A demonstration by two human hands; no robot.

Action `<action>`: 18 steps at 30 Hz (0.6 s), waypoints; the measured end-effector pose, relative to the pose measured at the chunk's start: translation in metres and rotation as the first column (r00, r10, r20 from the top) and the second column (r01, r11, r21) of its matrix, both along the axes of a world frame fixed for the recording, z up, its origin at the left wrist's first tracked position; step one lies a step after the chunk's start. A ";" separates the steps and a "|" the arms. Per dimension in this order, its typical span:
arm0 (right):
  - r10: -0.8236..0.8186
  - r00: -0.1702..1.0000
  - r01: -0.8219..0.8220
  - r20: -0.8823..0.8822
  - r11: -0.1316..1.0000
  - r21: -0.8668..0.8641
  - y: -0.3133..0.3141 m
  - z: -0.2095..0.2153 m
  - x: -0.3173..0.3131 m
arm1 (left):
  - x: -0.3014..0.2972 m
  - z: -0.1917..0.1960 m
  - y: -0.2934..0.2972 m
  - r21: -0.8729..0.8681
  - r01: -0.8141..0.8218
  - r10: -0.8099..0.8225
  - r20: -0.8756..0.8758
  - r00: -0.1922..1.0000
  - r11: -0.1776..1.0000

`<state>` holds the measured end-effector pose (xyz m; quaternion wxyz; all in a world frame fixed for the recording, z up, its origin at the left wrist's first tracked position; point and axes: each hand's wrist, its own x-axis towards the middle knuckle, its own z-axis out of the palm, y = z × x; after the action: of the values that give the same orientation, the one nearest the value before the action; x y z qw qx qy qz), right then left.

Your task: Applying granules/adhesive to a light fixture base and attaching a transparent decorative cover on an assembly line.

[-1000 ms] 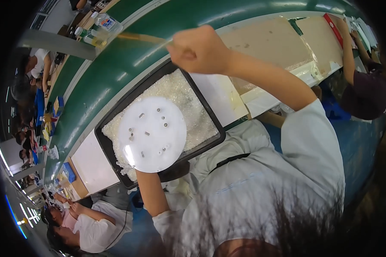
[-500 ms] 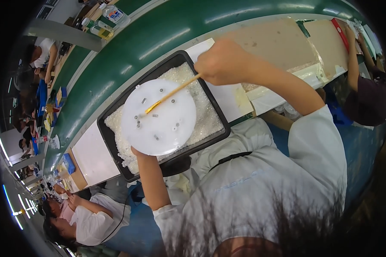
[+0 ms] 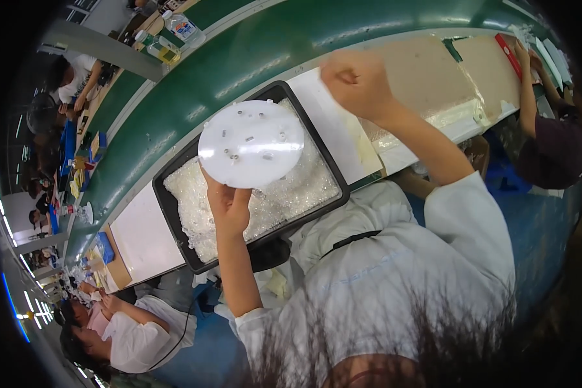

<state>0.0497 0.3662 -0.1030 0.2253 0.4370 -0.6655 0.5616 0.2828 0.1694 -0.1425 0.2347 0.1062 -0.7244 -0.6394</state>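
Observation:
My left hand (image 3: 229, 200) grips a round white disc (image 3: 275, 163) from beneath at its near edge, its fingers largely hidden under it. Several small grey cylinder-like pieces (image 3: 250, 139) are spread over the disc's top, some standing and some lying. Below the disc is a black tray (image 3: 174, 242) filled with clear, shiny granules (image 3: 197, 213). My right hand (image 3: 355, 81) is raised to the right of the tray, curled closed and slightly blurred. Whatever it may hold does not show; no brush is visible.
White sheets (image 3: 142, 233) and tan board (image 3: 410, 71) cover the bench beside the tray. Two bottles (image 3: 181, 29) stand far left on the green surface (image 3: 265, 48). One person (image 3: 142, 323) sits at left, another (image 3: 556, 145) at right by a red object (image 3: 507, 55).
The disc has risen and tilted away from the tray, showing more granules. My right hand has drawn back from it, rightward; the brush it held over the disc is out of sight.

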 end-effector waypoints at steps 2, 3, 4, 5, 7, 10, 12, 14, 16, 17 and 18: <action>-0.096 0.992 0.100 -0.086 0.994 0.034 0.005 -0.009 0.003 | -0.003 0.003 0.000 -0.155 0.005 -0.005 -0.005 1.000 0.988; 0.022 0.975 0.030 -0.222 0.973 0.230 0.006 -0.020 0.002 | -0.005 0.004 0.004 -0.134 -0.005 0.002 -0.023 1.000 0.991; 0.158 0.931 -0.005 -0.329 0.907 0.422 0.003 -0.020 0.003 | -0.008 0.006 0.004 -0.115 -0.009 0.005 -0.043 0.999 0.993; 0.156 0.931 -0.002 -0.331 0.907 0.421 0.003 -0.017 0.004 | -0.009 0.010 0.009 -0.148 -0.036 0.031 -0.039 0.999 0.988; -0.161 0.985 0.155 0.063 0.984 0.090 0.004 -0.008 0.011 | -0.011 0.014 0.008 -0.217 -0.039 0.023 -0.075 0.997 0.975; 0.171 0.920 0.057 -0.352 0.832 0.552 0.009 -0.017 0.018 | -0.014 0.015 0.010 -0.378 -0.076 0.029 -0.128 0.991 0.922; 0.125 0.965 -0.058 -0.232 0.959 0.277 0.004 -0.006 0.014 | -0.015 0.021 0.009 -0.473 -0.107 0.034 -0.161 0.986 0.874; 0.094 0.947 -0.015 -0.309 0.969 0.248 0.003 -0.003 0.017 | -0.015 0.025 0.011 -0.584 -0.116 0.074 -0.095 0.993 0.804; 0.146 0.931 0.056 -0.335 0.848 0.526 0.002 -0.009 0.021 | -0.016 0.024 0.014 -0.614 -0.127 0.097 -0.081 0.992 0.779; 0.072 0.976 0.012 -0.208 0.926 0.377 -0.001 -0.005 0.020 | -0.016 0.025 0.013 -0.645 -0.131 0.115 -0.067 0.991 0.752; 0.025 0.998 -0.011 -0.064 0.977 0.211 -0.002 0.000 0.018 | -0.016 0.028 0.011 -0.650 -0.142 0.121 -0.077 0.990 0.746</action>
<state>0.0682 0.3640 -0.1028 0.1946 0.4825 -0.7096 0.4751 0.2664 0.1805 -0.1150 0.3122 0.0587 -0.8891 -0.3296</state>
